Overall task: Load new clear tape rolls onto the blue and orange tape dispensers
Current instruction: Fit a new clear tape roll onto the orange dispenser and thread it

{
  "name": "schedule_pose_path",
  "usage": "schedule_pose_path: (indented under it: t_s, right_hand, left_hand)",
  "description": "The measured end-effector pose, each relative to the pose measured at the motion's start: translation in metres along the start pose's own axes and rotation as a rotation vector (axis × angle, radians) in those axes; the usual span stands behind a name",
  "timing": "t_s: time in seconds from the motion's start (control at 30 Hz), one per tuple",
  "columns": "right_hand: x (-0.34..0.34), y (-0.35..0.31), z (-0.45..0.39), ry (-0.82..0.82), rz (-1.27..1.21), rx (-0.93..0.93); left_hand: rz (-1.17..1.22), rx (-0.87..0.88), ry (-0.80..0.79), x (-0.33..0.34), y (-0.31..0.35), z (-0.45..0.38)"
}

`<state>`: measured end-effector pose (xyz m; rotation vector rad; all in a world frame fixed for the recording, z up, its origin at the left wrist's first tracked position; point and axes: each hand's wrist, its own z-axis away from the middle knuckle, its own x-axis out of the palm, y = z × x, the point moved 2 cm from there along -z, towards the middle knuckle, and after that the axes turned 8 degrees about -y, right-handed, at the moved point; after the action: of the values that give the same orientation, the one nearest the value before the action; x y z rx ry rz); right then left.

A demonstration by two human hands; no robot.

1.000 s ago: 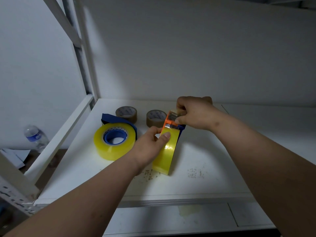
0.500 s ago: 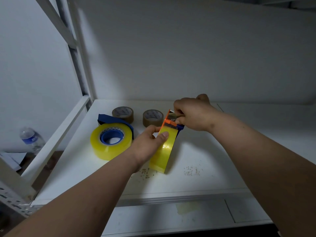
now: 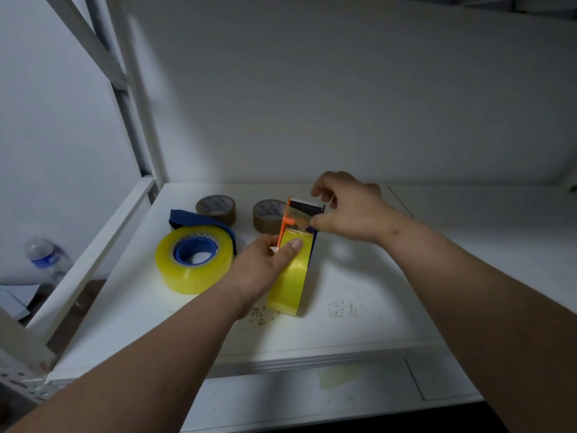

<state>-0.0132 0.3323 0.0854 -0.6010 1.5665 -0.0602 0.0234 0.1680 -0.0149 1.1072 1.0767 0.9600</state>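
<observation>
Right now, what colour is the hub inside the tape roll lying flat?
Blue, inside the yellowish clear tape roll; the head view shows it.

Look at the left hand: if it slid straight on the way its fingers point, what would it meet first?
Probably the right hand, which pinches the tape end at the orange dispenser just beyond the left hand; depth is uncertain.

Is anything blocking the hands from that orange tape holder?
Nothing visible does. The left hand already grips the yellow-looking tape roll on the orange tape holder, and the right hand pinches the loose tape end at its top.
</observation>
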Motion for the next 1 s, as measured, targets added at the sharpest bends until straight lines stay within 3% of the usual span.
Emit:
schedule_pose_path:
  t_s: [0.17,0.43,0.53,0.77,1.0]
  right_hand:
    - [0.012,-0.008,-0.001,-0.091,0.2,-0.082]
    - [0.01,-0.021,-0.004,0.124,0.441,-0.247]
    - [0.006,-0.021,-0.008,0.178,0.408,-0.202]
    - [0.004,-0.016,-0.013,0.186,0.279,-0.148]
    - [-0.004,-0.024,-0.015,0.252,0.292,-0.117]
  left_hand:
    - [0.045,-0.041,-0.007,-0.003,-0.002,0.001]
    - [0.016,-0.019,0.004,-0.001,-0.002,0.002]
    - [0.037,-0.028,-0.006,-0.002,-0.002,0.005]
    - [0.206,-0.067,-0.224,-0.009,-0.008,0.009]
    - [0.16,0.0,-0.109,-0.009,-0.01,0.009]
